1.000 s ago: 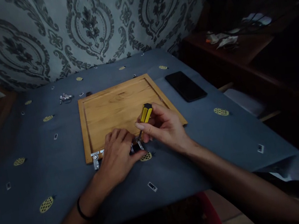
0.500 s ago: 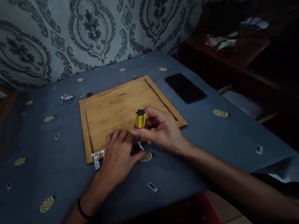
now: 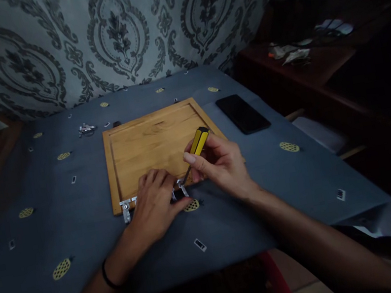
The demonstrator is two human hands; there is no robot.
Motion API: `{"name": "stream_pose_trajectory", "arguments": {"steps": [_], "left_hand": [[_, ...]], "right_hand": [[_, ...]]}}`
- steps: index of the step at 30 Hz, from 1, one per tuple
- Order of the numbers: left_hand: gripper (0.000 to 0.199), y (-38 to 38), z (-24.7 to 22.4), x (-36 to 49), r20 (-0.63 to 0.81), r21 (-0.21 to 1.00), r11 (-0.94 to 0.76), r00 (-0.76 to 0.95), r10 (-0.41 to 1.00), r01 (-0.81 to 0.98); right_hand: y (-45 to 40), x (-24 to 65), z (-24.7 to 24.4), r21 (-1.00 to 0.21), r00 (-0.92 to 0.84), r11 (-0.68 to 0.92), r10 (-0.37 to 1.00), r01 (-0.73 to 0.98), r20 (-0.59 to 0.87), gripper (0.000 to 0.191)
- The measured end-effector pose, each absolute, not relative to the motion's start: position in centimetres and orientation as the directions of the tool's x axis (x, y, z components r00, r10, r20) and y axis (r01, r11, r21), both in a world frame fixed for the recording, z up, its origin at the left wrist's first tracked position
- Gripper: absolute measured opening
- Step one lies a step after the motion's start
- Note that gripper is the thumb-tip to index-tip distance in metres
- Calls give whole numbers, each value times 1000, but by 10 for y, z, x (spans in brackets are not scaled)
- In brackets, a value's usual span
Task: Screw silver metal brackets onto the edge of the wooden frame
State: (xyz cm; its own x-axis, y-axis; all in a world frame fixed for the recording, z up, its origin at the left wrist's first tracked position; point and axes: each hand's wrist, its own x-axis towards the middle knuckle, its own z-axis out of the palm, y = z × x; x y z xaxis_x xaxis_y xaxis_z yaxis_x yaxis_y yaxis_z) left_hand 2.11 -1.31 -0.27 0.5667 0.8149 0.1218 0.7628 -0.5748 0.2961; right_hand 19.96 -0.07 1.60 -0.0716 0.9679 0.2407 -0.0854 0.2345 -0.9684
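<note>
A yellow-and-black screwdriver (image 3: pixel 199 142) leans in my right hand (image 3: pixel 223 164), pinched between thumb and fingers. Its shaft slants down to the metal hinge (image 3: pixel 182 187) at the front edge of a framed wooden cabinet door (image 3: pixel 153 141). My left hand (image 3: pixel 155 200) is curled over that same edge, its thumb against the lower end of the hinge and its fingertips on the wood. Part of the hinge is hidden behind this hand. Farther left on the front edge sits another metal hinge (image 3: pixel 126 210).
A blue tablecloth (image 3: pixel 91 219) with pineapple prints covers the table. Loose metal hardware (image 3: pixel 86 129) lies behind the door at the left. A black phone (image 3: pixel 243 113) lies to the right. A patterned curtain (image 3: pixel 117 34) hangs behind, and a dark reddish cabinet (image 3: pixel 321 70) stands at the right.
My right hand has shifted slightly right, and the screwdriver has gone from nearly upright to tilted, its handle leaning right. More of the hinge now shows. My left hand has stayed in place.
</note>
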Motion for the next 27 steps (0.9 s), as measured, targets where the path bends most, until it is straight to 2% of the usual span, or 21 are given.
{"name": "stream_pose_trajectory", "arguments": {"steps": [12,20,27], "left_hand": [[37,-13,-2,21,122,295,-572,564,817,765],[39,-14,-3,21,128,277,-581,569,812,765],[37,-13,-3,21,126,294,-580,571,811,759]], "right_hand": [[0,200,12,-967,-57,249,966,-44,252,30],[1,199,1,-971,-105,239,966,1,237,31],[0,204,9,-981,-213,181,958,-62,191,30]]}}
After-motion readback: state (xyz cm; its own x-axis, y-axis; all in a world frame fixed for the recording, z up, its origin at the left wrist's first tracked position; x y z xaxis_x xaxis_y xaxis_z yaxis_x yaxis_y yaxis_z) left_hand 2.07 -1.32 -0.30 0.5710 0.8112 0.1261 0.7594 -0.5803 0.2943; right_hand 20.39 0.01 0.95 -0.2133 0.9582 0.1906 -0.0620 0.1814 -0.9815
